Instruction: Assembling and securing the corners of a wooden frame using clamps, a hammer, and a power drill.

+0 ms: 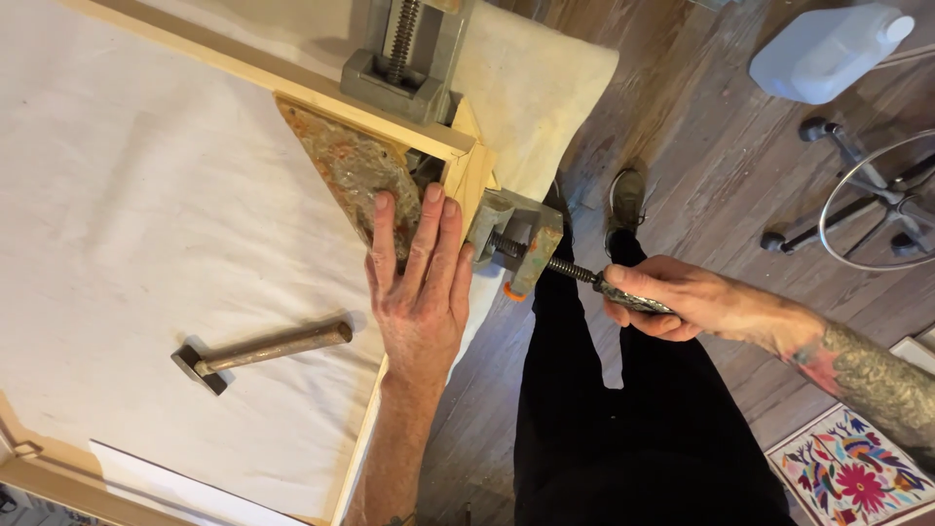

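My left hand (419, 282) lies flat, fingers apart, on the corner of a wooden frame (466, 161), its fingertips on a rusty triangular plate (343, 161). A grey metal corner clamp (506, 229) grips that frame corner, with a second screw jaw (399, 58) running up and away. My right hand (657, 297) is closed around the handle at the end of the clamp's threaded screw (560, 265), which sticks out past the table edge.
A small hammer (258, 351) lies on the white cloth-covered table (146, 195) left of my left hand. My black trousers and a shoe are below. On the wooden floor stand a white plastic jug (828, 49), a stool base (867, 195) and a flowered tile (857, 472).
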